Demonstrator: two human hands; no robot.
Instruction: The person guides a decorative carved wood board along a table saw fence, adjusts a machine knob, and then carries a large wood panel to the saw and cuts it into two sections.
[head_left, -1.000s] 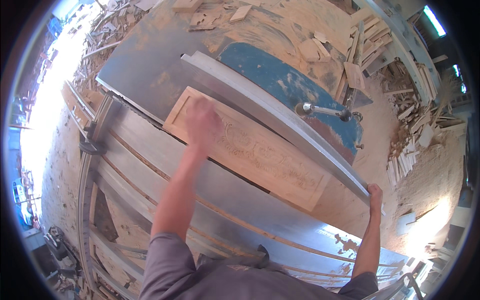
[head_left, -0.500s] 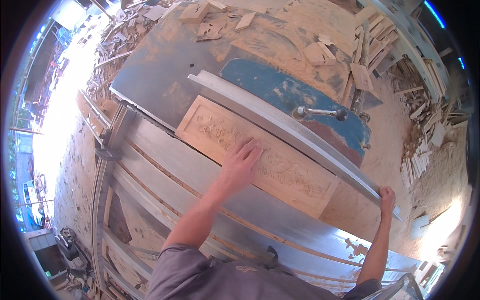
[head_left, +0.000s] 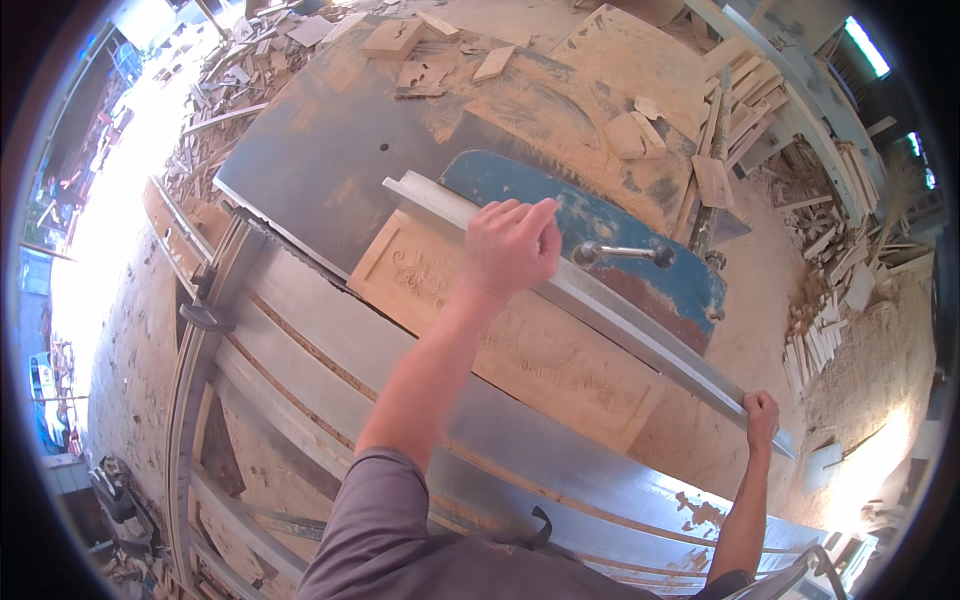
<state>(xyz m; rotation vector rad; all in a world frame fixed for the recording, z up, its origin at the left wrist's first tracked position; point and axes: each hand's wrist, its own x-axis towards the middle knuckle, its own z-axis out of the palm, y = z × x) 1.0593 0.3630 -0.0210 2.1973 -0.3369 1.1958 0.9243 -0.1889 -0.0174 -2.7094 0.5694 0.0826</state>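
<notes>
My left hand (head_left: 512,245) is closed in a fist over the long metal fence (head_left: 655,347); whether it touches the fence I cannot tell. Below that forearm lies a wooden panel (head_left: 570,375) carved with scrollwork inside a plain border, set along the near side of the fence. Part of the carving is hidden by the arm. At the right end of the fence, my right hand (head_left: 761,415) grips the metal, fingers wrapped round it.
A blue plate (head_left: 600,205) with a ball-ended lever (head_left: 625,253) sits just beyond the fence. Sawdust and wood offcuts (head_left: 393,39) lie on the grey machine table (head_left: 310,150). The slotted metal sliding table (head_left: 310,305) is on the near side. Scrap piles stand left and right.
My left hand has lifted off the carved panel and moved up and to the right over the fence, its fingers curling into a fist. My right hand still grips the fence end.
</notes>
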